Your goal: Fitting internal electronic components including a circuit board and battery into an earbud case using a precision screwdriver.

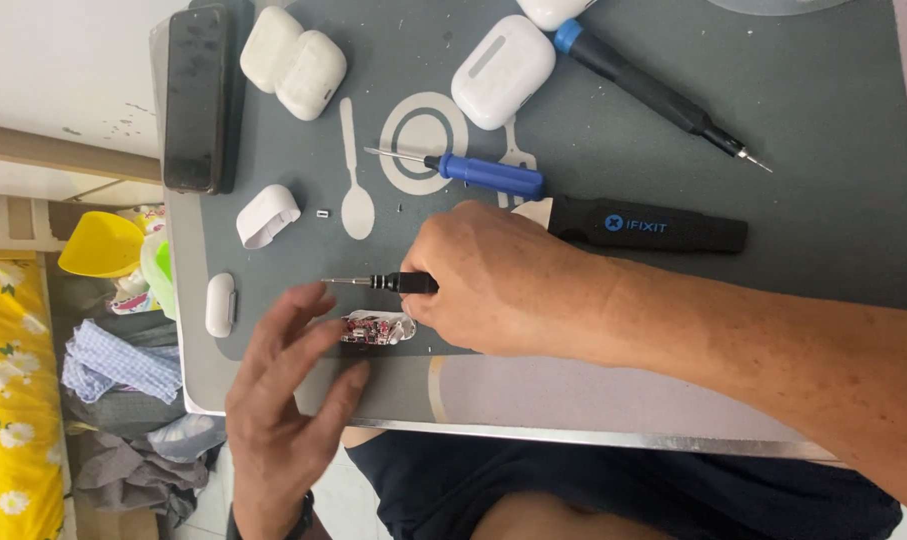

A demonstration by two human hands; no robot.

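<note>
I have my right hand [503,285] closed around a thin black-handled screwdriver [378,283], its tip pointing toward the mat's left edge. My left hand [288,400] is loose, fingers spread and gripping nothing, with the fingertips [308,300] just beside the small opened part [375,329], a clear shell with reddish circuitry showing. That part lies at the near edge of the grey work mat [823,180], right under the screwdriver shaft.

To do this well, I judge the left fingers should pin the little part flat against the mat so it cannot skate, while the right keeps the driver low and steady, the tip seated squarely before any twist. Loose bits sit close by: a tiny piece [322,213] near the white curved cover [266,215], so I would avoid sweeping my palm there.

Farther back lie a blue-handled screwdriver [478,172], a black tool case [648,224], two white earbud cases [293,60] [501,70] and a dark phone [195,95] at the far left corner.
</note>
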